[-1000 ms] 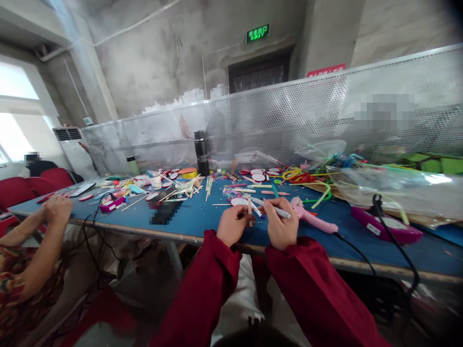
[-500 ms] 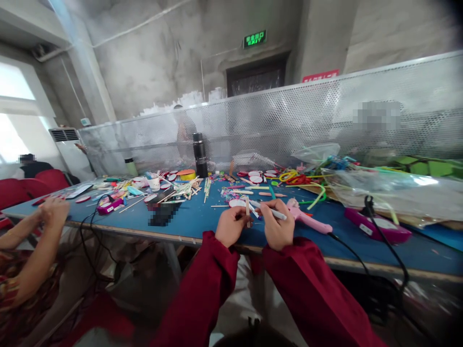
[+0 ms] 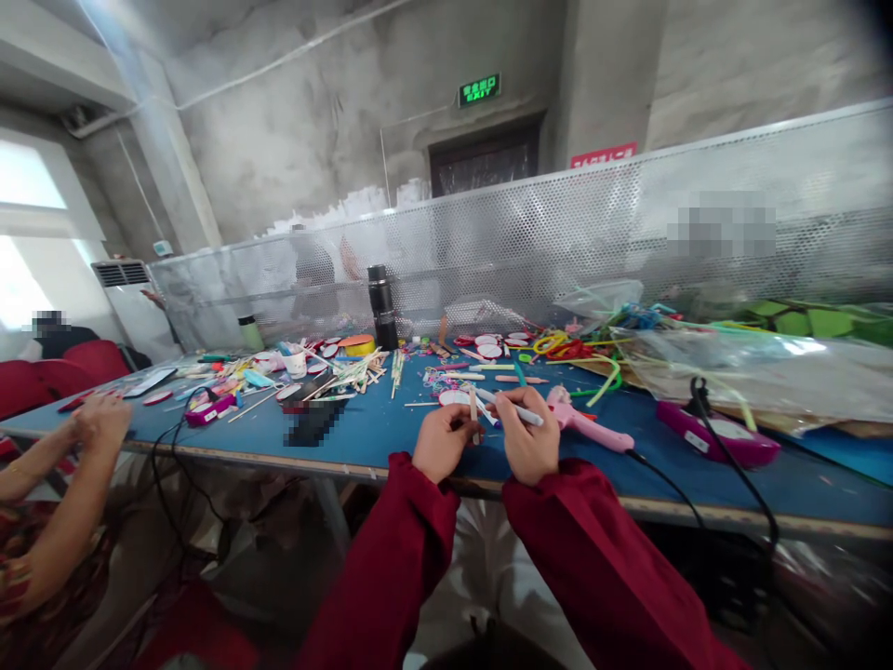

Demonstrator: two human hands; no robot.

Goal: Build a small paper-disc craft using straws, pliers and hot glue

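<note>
My left hand (image 3: 445,443) is closed on a thin wooden craft stick (image 3: 474,408), held upright near the table's front edge. Closed around a pale marker pen (image 3: 522,412), my right hand (image 3: 528,442) is just to the right of it. The pen's left end points towards the stick; whether they touch I cannot tell. Behind my left hand lies a white disc with a red rim (image 3: 453,397), partly hidden. A pink hot glue gun (image 3: 593,426) rests on the table beside my right hand, its cord running off the front edge.
On the blue table (image 3: 391,433) are a black flask (image 3: 381,309), a pile of craft sticks (image 3: 359,370), several markers, coloured pipe cleaners (image 3: 558,344) and a purple power strip (image 3: 718,435). A perforated metal screen (image 3: 502,251) stands behind. Another person's clasped hands (image 3: 104,423) are at left.
The head view has shifted slightly. Both hands keep the same grip on the craft stick and the marker pen, with barely any movement against the table.
</note>
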